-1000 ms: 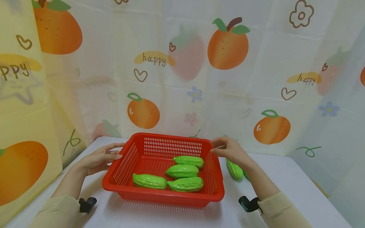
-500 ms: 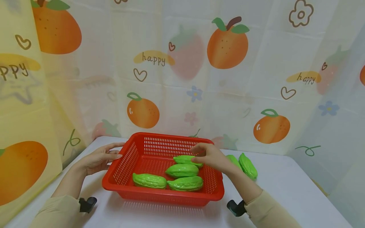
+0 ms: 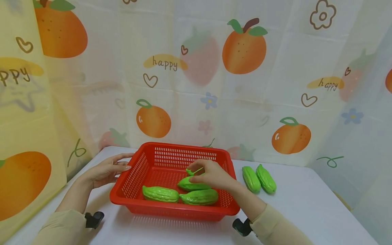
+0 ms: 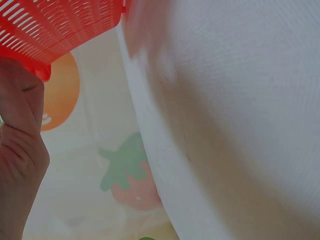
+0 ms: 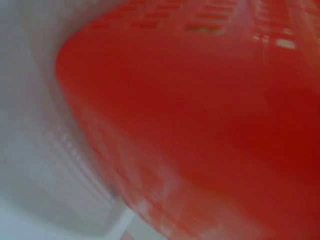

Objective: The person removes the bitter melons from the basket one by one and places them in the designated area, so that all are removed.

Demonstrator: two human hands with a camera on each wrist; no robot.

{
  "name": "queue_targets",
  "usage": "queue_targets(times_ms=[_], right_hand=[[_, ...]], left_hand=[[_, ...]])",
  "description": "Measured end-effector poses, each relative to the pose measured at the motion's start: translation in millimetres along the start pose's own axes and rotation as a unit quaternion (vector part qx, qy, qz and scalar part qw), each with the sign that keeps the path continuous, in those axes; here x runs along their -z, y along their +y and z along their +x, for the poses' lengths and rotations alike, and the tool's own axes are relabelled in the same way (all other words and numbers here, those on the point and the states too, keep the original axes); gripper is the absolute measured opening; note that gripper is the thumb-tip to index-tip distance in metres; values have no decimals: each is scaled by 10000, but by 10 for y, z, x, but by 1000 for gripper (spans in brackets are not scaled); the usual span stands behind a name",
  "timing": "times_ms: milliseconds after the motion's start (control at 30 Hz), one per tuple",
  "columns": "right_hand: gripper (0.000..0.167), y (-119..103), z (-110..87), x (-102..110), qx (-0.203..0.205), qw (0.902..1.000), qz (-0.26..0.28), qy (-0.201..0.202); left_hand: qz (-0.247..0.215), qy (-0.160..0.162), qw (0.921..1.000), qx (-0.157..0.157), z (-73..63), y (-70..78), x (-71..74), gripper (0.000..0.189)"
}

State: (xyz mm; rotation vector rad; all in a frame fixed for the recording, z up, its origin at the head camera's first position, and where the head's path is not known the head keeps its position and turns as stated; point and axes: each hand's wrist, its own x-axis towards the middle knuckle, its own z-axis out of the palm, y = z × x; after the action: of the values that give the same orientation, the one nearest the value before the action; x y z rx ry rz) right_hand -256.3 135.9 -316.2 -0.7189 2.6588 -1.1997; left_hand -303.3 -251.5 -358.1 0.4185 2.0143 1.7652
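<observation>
A red slotted plastic basket point(image 3: 166, 208) sits on the white table. My left hand point(image 3: 105, 173) grips its left rim; in the left wrist view, the curled fingers point(image 4: 22, 95) meet the rim. Inside lie several green bitter melons: one at the front left point(image 3: 160, 194), one at the front right point(image 3: 199, 197), one behind that point(image 3: 190, 184), and one at the back point(image 3: 190, 172), partly covered by my right hand. My right hand point(image 3: 211, 174) hovers over the back two, thumb and fingers apart. In the right wrist view, the blurred basket wall point(image 5: 190, 110) hides the fingers.
Two more bitter melons lie side by side on the table right of the basket, a left one point(image 3: 251, 179) and a right one point(image 3: 266, 179). A fruit-print curtain point(image 3: 196, 85) hangs behind the white table point(image 3: 306, 204).
My right hand has moved left from the basket's right rim to above the bitter melons inside, uncovering the two on the table. The left hand has stayed at the left rim.
</observation>
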Motion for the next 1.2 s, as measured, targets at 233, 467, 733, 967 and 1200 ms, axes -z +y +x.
queue_targets(times_ms=[233, 467, 733, 967, 1200], right_hand=[[31, -55, 80, -158, 49, 9999, -72, -99], [31, -151, 139, -295, -2, 9999, -4, -157], [30, -274, 213, -431, -198, 9997, 74, -141], [32, -280, 264, -524, -203, 9995, 124, -187], [36, -198, 295, -616, -215, 9993, -34, -293]], left_hand=[[-25, -15, 10000, -15, 4, -9, 3, 63], [-57, -63, 10000, -50, 13, -12, 9, 59], [-88, -101, 9999, -51, 19, -20, 20, 53], [-48, -48, 10000, -42, 22, -25, 21, 55], [-26, -48, 10000, -25, 20, -13, 17, 58]])
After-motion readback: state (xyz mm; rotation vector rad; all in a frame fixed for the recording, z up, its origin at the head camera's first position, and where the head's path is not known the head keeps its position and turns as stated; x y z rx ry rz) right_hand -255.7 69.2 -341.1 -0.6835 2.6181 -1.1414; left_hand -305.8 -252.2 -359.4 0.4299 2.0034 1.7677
